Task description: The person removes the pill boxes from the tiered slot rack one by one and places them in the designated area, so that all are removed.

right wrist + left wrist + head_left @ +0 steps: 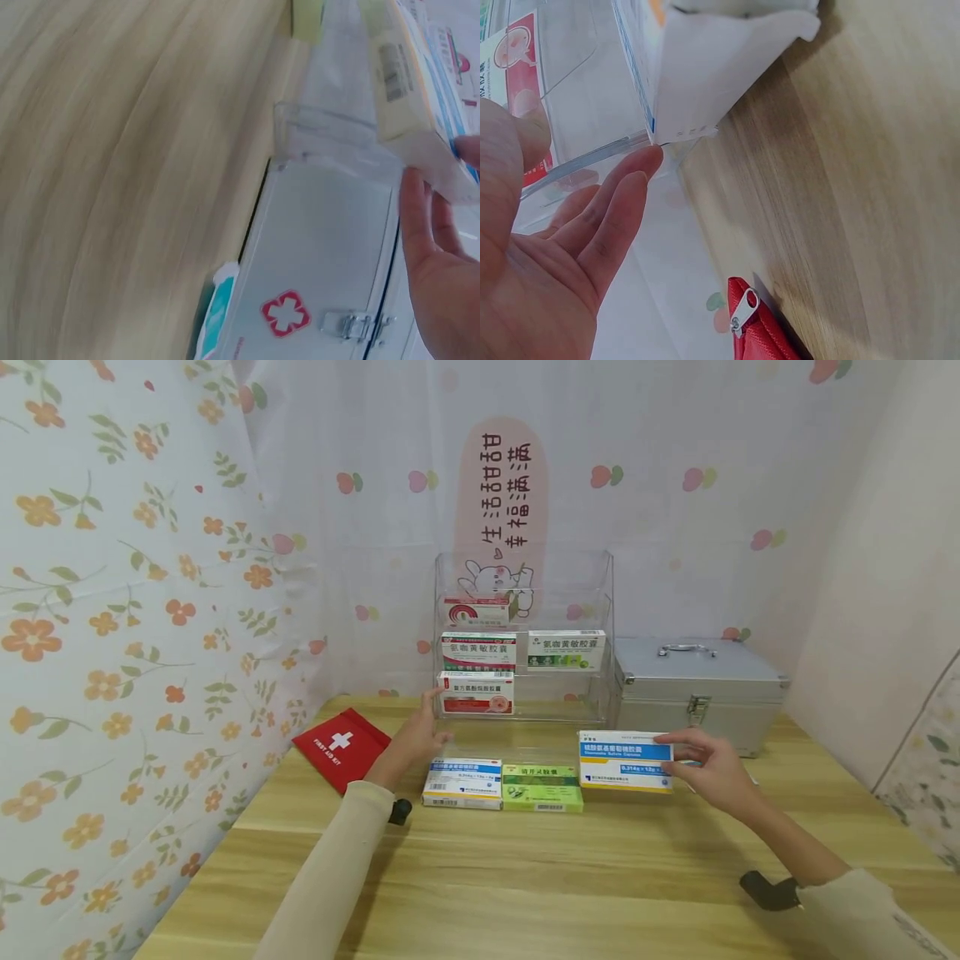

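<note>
My right hand (720, 777) pinches a blue-and-white medicine box (624, 763) by its right end, above the table; the right wrist view shows thumb and fingers on that end. My left hand (408, 745) is at the lower left corner of a clear acrylic rack (555, 708), its fingers fairly straight. Beside it, a red-and-white medicine box (477, 695) stands on the lowest tier; whether the hand touches box or rack, I cannot tell. Another blue-and-white box (462, 779) and a green box (542, 789) lie side by side in front of the rack.
Higher tiers hold a red-and-white box (476, 612), a green-and-red box (478, 652) and a white-and-green box (566, 650). To the right stands a silver case (697, 681) with a handle and latch. A red first aid pouch (330, 735) lies on the left.
</note>
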Action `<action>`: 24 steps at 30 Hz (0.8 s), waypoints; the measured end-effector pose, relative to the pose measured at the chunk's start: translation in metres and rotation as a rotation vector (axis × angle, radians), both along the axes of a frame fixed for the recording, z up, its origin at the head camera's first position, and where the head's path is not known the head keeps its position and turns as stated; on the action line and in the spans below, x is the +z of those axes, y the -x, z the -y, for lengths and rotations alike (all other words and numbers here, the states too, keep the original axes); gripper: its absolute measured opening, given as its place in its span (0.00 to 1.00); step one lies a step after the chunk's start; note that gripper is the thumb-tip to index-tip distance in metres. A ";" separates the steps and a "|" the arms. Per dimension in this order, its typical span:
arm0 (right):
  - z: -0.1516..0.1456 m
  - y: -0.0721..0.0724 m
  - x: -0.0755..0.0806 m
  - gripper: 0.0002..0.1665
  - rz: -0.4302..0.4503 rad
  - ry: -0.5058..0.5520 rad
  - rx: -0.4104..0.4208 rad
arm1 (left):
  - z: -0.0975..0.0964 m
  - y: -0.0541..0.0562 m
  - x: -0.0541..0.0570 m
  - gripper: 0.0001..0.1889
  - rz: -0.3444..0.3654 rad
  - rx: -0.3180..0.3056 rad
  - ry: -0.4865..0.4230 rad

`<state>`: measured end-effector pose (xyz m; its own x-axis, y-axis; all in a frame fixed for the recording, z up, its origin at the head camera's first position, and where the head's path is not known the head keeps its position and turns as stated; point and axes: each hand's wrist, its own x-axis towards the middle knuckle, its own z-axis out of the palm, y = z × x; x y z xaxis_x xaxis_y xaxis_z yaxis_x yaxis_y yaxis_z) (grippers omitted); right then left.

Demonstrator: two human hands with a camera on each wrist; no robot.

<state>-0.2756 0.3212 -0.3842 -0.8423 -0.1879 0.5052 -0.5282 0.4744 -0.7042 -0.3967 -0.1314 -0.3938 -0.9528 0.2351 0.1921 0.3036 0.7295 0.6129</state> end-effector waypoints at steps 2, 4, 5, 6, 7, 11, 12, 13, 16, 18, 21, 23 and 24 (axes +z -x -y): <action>-0.003 0.000 -0.001 0.19 0.034 -0.021 -0.005 | 0.000 0.000 0.001 0.46 0.001 0.002 0.002; -0.005 0.000 -0.002 0.20 0.062 -0.040 -0.007 | -0.001 0.000 0.002 0.47 -0.002 0.008 0.009; -0.006 0.000 -0.002 0.20 0.075 -0.047 -0.008 | -0.001 0.000 0.002 0.46 0.000 0.010 0.011; -0.007 0.000 -0.002 0.20 0.089 -0.051 -0.010 | -0.001 0.000 0.002 0.46 -0.003 0.011 0.012; -0.009 0.000 -0.003 0.20 0.109 -0.052 -0.012 | -0.001 0.000 0.002 0.46 -0.002 0.010 0.013; -0.014 0.002 -0.004 0.21 0.205 -0.048 -0.016 | -0.001 0.000 0.001 0.47 0.010 0.000 0.022; -0.015 0.003 -0.005 0.22 0.231 -0.046 -0.021 | -0.001 0.000 0.001 0.47 0.009 -0.002 0.022; -0.016 0.004 -0.006 0.23 0.256 -0.047 -0.028 | -0.001 0.000 0.002 0.47 0.007 -0.002 0.024; -0.021 0.009 -0.009 0.24 0.307 -0.062 -0.037 | 0.000 0.001 0.003 0.48 0.007 0.000 0.021; -0.024 0.013 -0.011 0.25 0.342 -0.066 -0.033 | 0.000 0.001 0.004 0.47 0.006 0.002 0.022; -0.028 0.018 -0.013 0.26 0.413 -0.051 0.010 | 0.001 0.001 0.003 0.47 0.006 0.000 0.019; -0.029 0.020 -0.014 0.26 0.456 -0.044 0.039 | 0.001 0.001 0.002 0.47 0.003 -0.005 0.016; -0.028 0.020 -0.014 0.26 0.474 -0.045 0.050 | 0.001 0.001 0.001 0.47 -0.002 -0.008 0.011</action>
